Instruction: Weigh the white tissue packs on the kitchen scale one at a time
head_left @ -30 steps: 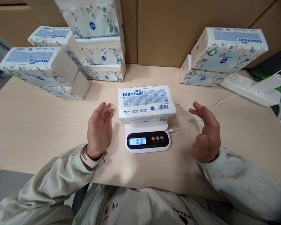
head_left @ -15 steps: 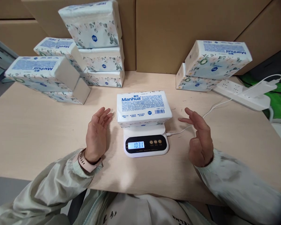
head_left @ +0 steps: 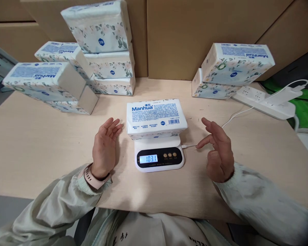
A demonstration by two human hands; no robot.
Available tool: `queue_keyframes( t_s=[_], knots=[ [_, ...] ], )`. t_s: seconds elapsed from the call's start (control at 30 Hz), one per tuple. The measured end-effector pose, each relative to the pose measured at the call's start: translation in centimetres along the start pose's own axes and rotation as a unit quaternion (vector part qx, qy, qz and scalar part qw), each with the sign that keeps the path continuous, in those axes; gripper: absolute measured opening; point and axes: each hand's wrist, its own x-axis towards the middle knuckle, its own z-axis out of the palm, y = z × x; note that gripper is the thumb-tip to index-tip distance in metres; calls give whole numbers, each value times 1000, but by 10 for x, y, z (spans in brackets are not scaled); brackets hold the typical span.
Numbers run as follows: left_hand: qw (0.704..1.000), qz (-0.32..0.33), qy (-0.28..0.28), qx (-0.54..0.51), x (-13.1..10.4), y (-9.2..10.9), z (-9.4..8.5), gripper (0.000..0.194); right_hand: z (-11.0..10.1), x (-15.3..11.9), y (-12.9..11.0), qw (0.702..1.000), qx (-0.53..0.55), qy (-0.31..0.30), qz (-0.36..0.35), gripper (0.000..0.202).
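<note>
A white pack of tissues (head_left: 156, 118) with blue "Manhua" print lies flat on a white digital scale (head_left: 159, 160) in the middle of the table. The scale's lit display reads 103.1. To the left of the pack is my left hand (head_left: 105, 148), palm turned inward, fingers extended, touching nothing. On the other side, my right hand (head_left: 218, 150) is held apart from the pack with its fingers spread, above or beside the white cable (head_left: 188, 146) plugged into the scale. Both hands are empty.
Floral tissue packs (head_left: 107, 65) stand stacked at the back left, with more packs (head_left: 43, 80) beside them. Another stack (head_left: 237, 65) is at the back right, near a white power strip (head_left: 269, 102). Cardboard boxes (head_left: 174, 41) line the table's far side.
A finger of my right hand has dipped toward the cable. My left hand, the pack and the scale reading stay the same; the view has shifted slightly.
</note>
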Motion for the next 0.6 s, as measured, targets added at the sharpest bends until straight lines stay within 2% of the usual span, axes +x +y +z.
queue_keyframes(
  t_s=[0.37, 0.6],
  knots=[
    [1000, -3, 17, -13, -1, 1, 3, 47, 1, 0, 0, 1000, -6, 5, 13, 64],
    [1000, -13, 1, -3, 1, 1, -1, 51, 0, 1, -1, 1000, -12, -1, 6, 63]
  ],
)
